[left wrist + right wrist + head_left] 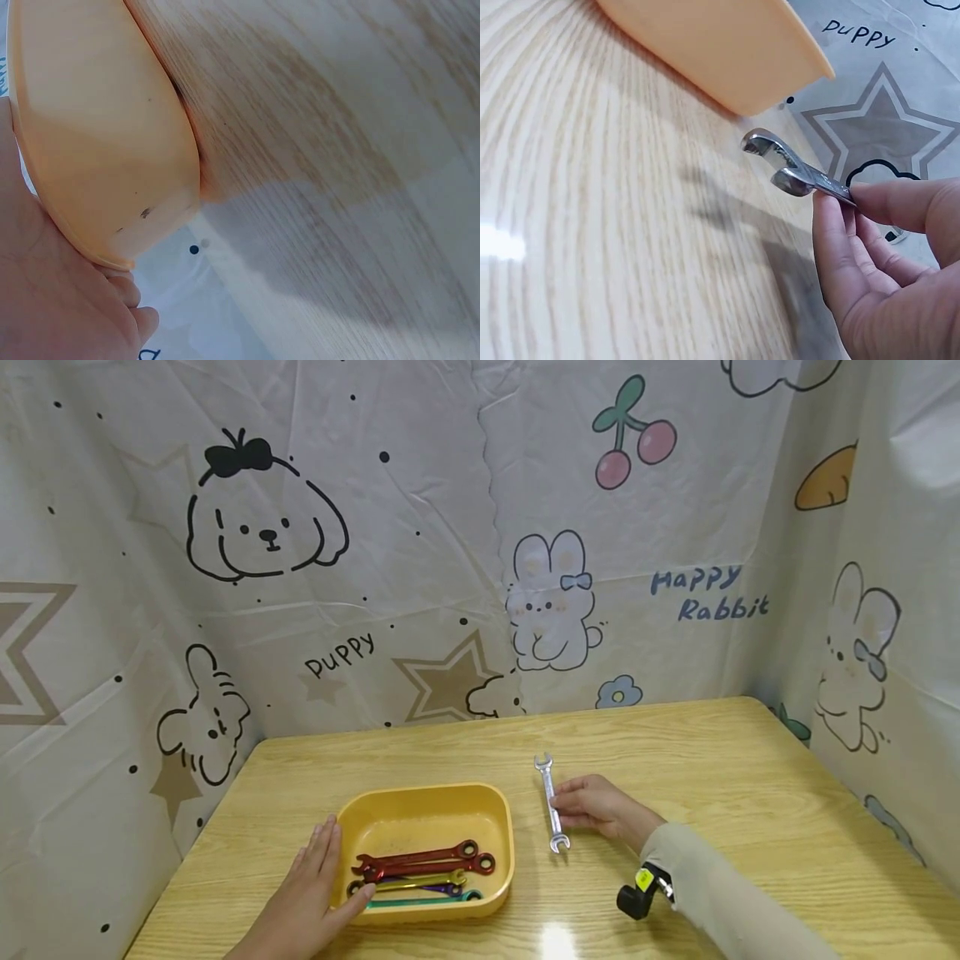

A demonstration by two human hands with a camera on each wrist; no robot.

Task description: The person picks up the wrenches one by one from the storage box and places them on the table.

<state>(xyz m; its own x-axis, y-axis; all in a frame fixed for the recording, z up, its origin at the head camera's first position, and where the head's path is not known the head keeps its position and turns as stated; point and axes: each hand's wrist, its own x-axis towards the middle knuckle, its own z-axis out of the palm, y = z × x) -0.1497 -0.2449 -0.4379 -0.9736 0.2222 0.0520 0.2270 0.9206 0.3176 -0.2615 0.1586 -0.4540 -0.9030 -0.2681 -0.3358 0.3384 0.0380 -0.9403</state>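
My right hand (603,808) pinches a silver double open-ended wrench (551,800) between thumb and fingers, to the right of a yellow plastic bin (427,798). One open jaw of the wrench points away and the other toward me. In the right wrist view, the wrench (793,172) is held above the table with its shadow below. My left hand (303,889) rests against the bin's left side, fingers straight along the wall and thumb over the rim. Inside the bin lie red wrenches (420,862), a gold wrench (420,884), a purple one partly hidden beneath it, and a green one (423,902).
A wood-grain table (712,760) holds the bin. White printed cloth (435,527) hangs behind the table and along both sides. A small black camera (636,900) is strapped to the right wrist over a light sleeve (720,893).
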